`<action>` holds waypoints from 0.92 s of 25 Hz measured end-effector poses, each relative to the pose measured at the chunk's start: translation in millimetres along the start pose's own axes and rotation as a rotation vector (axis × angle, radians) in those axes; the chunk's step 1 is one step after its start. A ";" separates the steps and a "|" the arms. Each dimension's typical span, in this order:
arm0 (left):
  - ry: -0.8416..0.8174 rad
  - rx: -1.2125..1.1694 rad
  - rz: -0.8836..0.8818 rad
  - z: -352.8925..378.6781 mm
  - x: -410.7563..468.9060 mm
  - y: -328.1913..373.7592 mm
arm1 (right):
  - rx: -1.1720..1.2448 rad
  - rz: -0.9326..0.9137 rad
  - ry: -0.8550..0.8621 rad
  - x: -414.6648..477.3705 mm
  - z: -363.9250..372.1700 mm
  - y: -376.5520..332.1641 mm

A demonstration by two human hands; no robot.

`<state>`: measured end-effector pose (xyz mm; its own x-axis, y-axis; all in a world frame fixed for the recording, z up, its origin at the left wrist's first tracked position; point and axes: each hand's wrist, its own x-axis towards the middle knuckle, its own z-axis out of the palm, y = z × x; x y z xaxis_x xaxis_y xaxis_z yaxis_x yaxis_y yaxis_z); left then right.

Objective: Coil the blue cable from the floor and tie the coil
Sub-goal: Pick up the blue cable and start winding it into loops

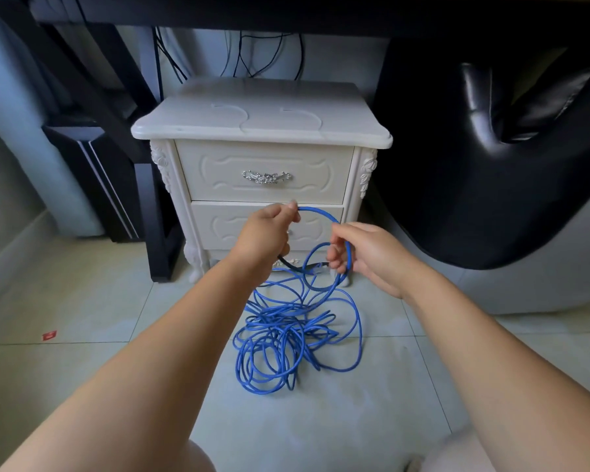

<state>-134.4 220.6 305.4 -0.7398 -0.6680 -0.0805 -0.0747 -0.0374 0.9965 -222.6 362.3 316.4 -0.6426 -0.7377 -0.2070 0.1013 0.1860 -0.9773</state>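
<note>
Blue cable (280, 321): tangled heap on tiled floor (99, 301), one loop raised between both grips.
Left grip (266, 233): clamped on loop's top.
Right grip (361, 257): pinching loop's side.
Nightstand (263, 120): drawers closed.

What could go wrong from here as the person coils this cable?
1. The blue cable lies in a tangled heap on the floor; pulling it up may drag knots into the coil.
2. Strands pass close to a black cable and the foot of the nightstand, so it could snag there.
3. The left hand and right hand hold just one loop, which might slip or spring open.
</note>
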 end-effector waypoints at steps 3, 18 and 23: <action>0.035 -0.233 -0.099 1.8 -1.3 -0.6 | 0.246 0.053 -0.025 -1.0 -1.0 0.8; -0.059 -0.314 -0.275 -11.4 -10.9 13.1 | 0.268 -0.067 -0.180 -3.1 3.4 -1.5; -0.318 0.466 0.053 -11.8 -22.1 13.1 | -0.129 -0.033 -0.264 -10.7 3.4 -11.1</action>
<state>-111.1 226.1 320.5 -0.9102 -0.4006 -0.1054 -0.2661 0.3706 0.8899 -214.3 365.9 329.4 -0.4225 -0.8849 -0.1963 -0.0245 0.2276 -0.9734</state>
